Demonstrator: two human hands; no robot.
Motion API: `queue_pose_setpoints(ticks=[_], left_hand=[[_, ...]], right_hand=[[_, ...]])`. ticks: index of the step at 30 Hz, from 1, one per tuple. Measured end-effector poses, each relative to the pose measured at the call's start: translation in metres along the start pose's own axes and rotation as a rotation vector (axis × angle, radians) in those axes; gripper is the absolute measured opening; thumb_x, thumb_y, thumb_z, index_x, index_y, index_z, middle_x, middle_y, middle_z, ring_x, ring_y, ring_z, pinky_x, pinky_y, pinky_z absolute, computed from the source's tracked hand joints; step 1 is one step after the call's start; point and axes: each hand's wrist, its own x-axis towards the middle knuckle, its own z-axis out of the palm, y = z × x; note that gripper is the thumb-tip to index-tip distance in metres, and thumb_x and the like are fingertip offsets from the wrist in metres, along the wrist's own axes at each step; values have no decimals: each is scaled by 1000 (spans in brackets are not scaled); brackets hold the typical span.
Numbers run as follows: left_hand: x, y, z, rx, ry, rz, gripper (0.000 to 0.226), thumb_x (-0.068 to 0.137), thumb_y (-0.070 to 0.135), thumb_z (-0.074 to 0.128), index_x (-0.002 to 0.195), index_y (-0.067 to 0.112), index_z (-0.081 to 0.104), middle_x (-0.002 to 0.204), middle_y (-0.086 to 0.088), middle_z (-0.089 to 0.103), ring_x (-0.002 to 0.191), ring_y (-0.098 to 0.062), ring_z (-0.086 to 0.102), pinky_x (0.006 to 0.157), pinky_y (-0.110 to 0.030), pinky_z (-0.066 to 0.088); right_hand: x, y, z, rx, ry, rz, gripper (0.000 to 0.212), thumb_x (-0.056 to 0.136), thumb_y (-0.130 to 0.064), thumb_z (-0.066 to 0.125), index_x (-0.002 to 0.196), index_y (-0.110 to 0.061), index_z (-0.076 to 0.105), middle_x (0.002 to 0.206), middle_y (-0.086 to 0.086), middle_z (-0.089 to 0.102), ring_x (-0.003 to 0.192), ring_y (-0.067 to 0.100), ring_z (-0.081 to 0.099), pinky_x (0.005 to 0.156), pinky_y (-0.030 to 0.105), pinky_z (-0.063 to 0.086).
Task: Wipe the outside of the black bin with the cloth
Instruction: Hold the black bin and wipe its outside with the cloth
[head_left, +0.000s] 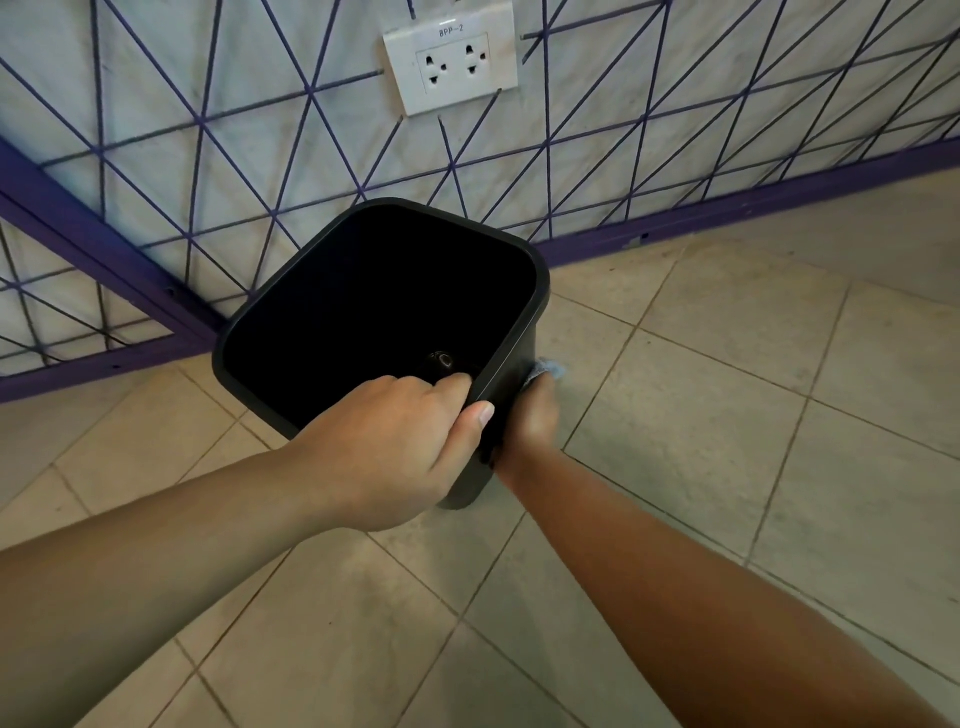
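Black bin (363, 291) centre frame, tilted on tiled floor (727, 415). Left hand (395, 447) grips its near rim, fingers inside, thumb outside. Right hand (535, 415) presses blue cloth (550, 370) against bin's right outer wall.

A white wall (156, 130) crossed by thin purple diagonal lines carries a white double socket plate (451, 65) labelled BPP-2, while a purple skirting band (727, 208) meets a floor of beige tiles (727, 389) with darker grout lines.

Black bin (363, 291) tilted, open; cloth (549, 370) against side.
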Motion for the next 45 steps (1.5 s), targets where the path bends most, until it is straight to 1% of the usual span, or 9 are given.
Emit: queue_pose_setpoints(ticks=[5,9,20,25,29,32,36,42,45], left_hand=[[2,-1,1,-18,-13,-5,37,97,52,17,71,32,34,53,6,45,46,-12,47,46,-25,27],[1,-3,2,-3,-6,-6,39,97,53,16,75,31,40,50,7,44,45,-11,49,44,-24,29],[2,-3,2,-10,-6,-12,42,98,52,18,78,26,45,51,5,46,47,-11,52,45,-23,30],[3,-1,-3,-86,-42,-13,37,97,51,22,72,32,39,49,7,44,54,-10,54,45,-21,33],[2,0,-3,-61,-29,-12,39,96,52,20,75,29,43,49,4,43,51,-15,53,44,-22,32],[2,-2,-3,-62,-29,-19,44,97,52,21,78,22,46,49,3,45,54,-15,56,43,-25,36],[3,-2,-2,-101,-41,-19,38,98,50,24,74,29,42,46,5,41,53,-11,54,51,-23,41],[3,-2,-2,-78,-41,-13,36,98,51,23,73,32,41,48,6,44,52,-13,55,44,-23,37],[4,-2,-1,-17,-26,-2,36,98,52,21,74,33,39,47,5,44,46,-13,52,41,-22,33]], right_hand=[[-35,14,7,3,-34,-150,81,93,-54,35,166,-19,44,171,18,43,153,40,52,128,62,42],[-9,5,0,23,27,-57,59,115,-42,33,165,-13,47,167,21,50,154,41,49,130,61,39],[-6,7,3,27,37,-29,58,114,-41,31,164,-17,49,166,21,49,152,44,51,128,64,40],[-20,17,5,-53,-35,-134,85,94,-57,33,169,-18,38,175,20,38,158,42,45,131,65,36],[-5,17,-8,-78,-25,-92,65,116,-52,27,172,-20,34,176,15,37,162,39,38,135,61,30],[-11,20,-5,-90,-47,-134,64,115,-55,29,171,-24,36,173,13,40,162,35,39,134,61,30],[-14,20,-2,-57,-13,-133,66,115,-54,27,173,-23,30,179,12,32,167,32,31,136,60,26],[-17,10,4,19,-47,-49,61,112,-55,36,163,-26,50,166,17,49,149,41,54,127,62,43],[-13,9,4,14,-26,-57,63,112,-51,34,166,-21,46,171,17,43,154,42,49,129,63,39]])
